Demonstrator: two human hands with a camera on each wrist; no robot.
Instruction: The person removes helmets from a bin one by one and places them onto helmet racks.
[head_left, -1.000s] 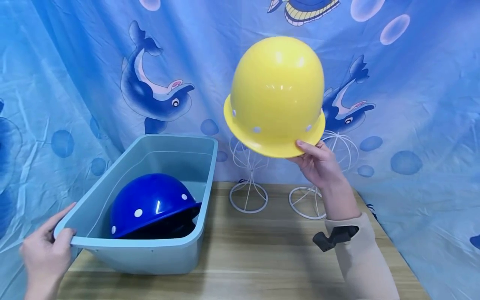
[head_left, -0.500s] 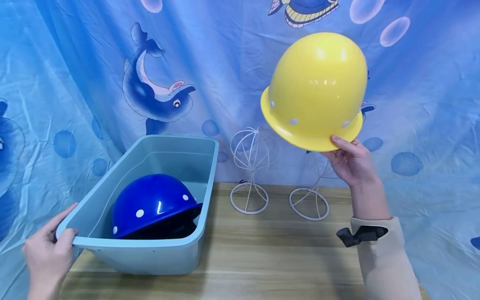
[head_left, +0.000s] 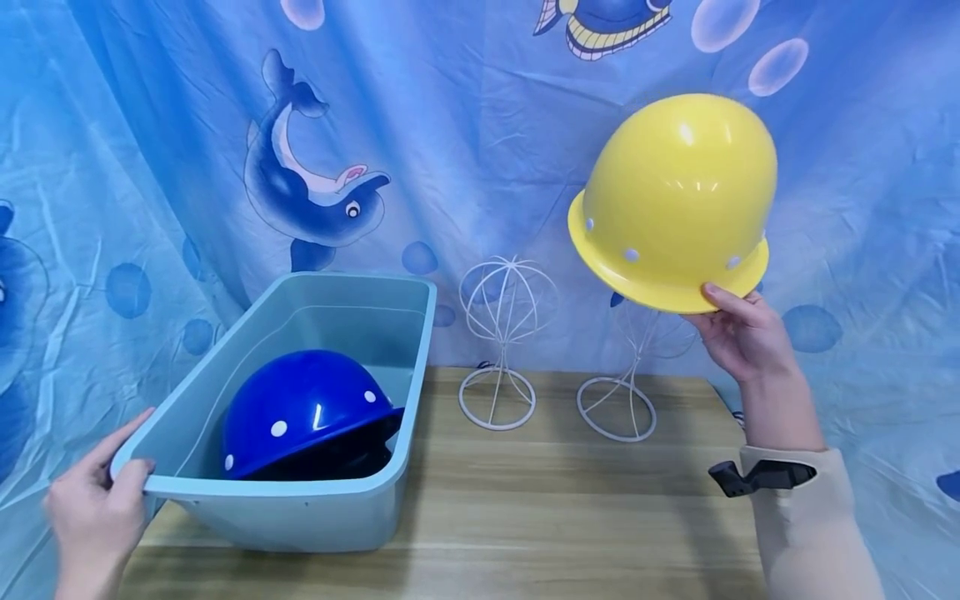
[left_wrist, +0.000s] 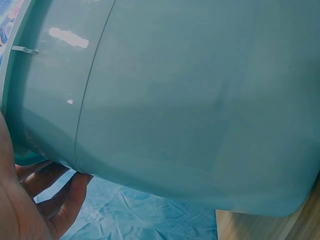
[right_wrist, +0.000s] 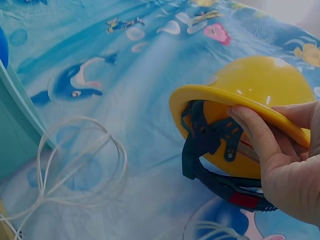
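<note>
My right hand [head_left: 750,337] pinches the brim of a yellow hard hat [head_left: 678,192], thumb on top and fingers underneath. The hat is held up above the right-hand white wire stand [head_left: 633,350], partly covering its top in the head view. Inside the hat, the right wrist view shows a dark headband [right_wrist: 215,180]. At the lower left, my left hand [head_left: 97,500] grips the near corner of a light blue plastic bin [head_left: 360,517], thumb over its rim. A blue hard hat [head_left: 307,408] with white rivets lies tilted inside the bin.
Beside the bin stands another white wire stand [head_left: 498,342], bearing nothing. Both stands are near the back edge of a wooden table [head_left: 510,517]. A blue curtain [head_left: 420,125] printed with dolphins hangs behind and along both sides.
My right hand has carried the yellow hard hat rightward, bringing it down slightly over the last half second. The left stand's wire top has come into full view. My left hand stays on the bin.
</note>
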